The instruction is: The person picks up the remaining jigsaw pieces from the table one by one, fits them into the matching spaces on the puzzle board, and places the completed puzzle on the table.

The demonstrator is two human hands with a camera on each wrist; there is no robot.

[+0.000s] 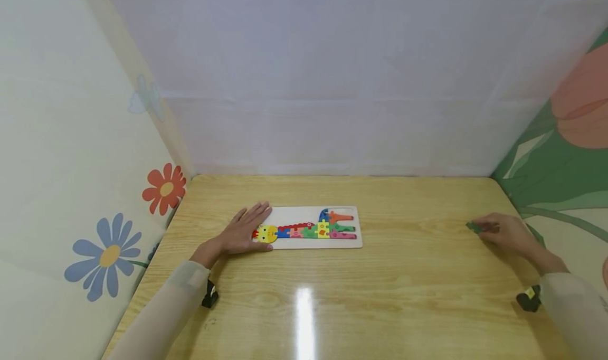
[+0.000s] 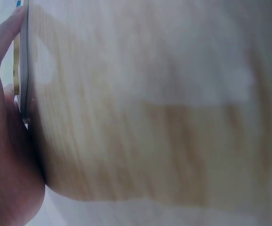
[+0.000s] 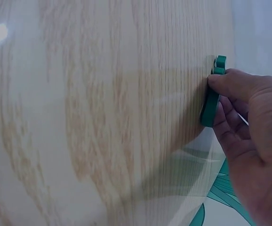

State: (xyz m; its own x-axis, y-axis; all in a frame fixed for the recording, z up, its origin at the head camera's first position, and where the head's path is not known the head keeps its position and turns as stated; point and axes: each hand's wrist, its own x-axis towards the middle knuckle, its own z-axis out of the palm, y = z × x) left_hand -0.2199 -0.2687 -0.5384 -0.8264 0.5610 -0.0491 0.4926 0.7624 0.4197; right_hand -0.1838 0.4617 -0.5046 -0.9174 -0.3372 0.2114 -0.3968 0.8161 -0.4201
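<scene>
A white puzzle board (image 1: 342, 244) with a colourful giraffe lies flat on the table, the yellow head (image 1: 268, 234) at its left end and the legs at its right. My left hand (image 1: 237, 235) rests spread across the board's left end, fingers and thumb extended around the giraffe's head. In the left wrist view the board's edge (image 2: 25, 61) shows beside that hand (image 2: 2, 136). Far to the right, my right hand (image 1: 508, 236) pinches a green puzzle piece (image 3: 212, 106) between thumb and fingers, close to the table surface. Its full outline is partly hidden by the fingers.
The wood-grain table (image 1: 404, 291) runs between the hands, with a bright light reflection (image 1: 304, 318) near its front. A pale wall (image 1: 332, 85) stands behind it. Flower-printed panels flank the left (image 1: 57, 164) and right sides.
</scene>
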